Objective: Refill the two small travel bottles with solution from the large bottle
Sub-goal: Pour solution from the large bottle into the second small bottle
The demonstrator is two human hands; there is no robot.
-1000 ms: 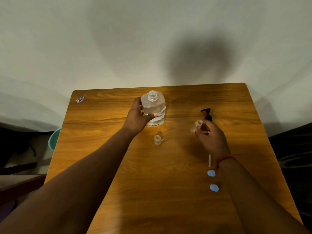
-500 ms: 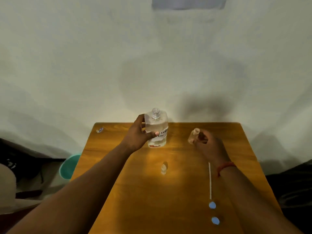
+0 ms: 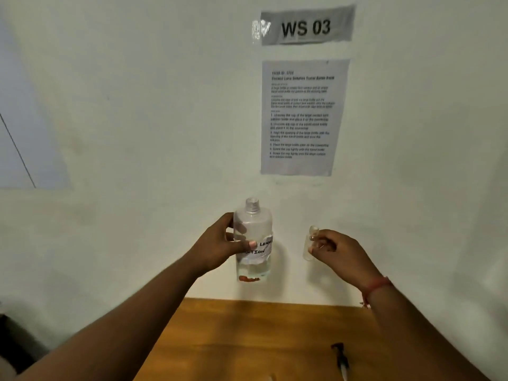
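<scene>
My left hand (image 3: 220, 247) grips the large clear bottle (image 3: 254, 259) around its middle and holds it upright in the air above the table. Its neck is uncapped, a white handwritten label wraps it, and liquid fills its lower part. My right hand (image 3: 336, 250) pinches a small clear travel bottle (image 3: 310, 244), uncapped and upright, a short way right of the large one. The two bottles are apart. The second small bottle is out of view.
The wooden table (image 3: 261, 339) fills the bottom of the view. A black pump cap with its white tube (image 3: 341, 358) lies on it at the lower right. A "WS 03" sign (image 3: 306, 26) and a printed instruction sheet (image 3: 301, 116) hang on the wall ahead.
Both hands have lifted their bottles well above the table, and the view has tilted up to the wall. The second small bottle and the blue caps have dropped out of view.
</scene>
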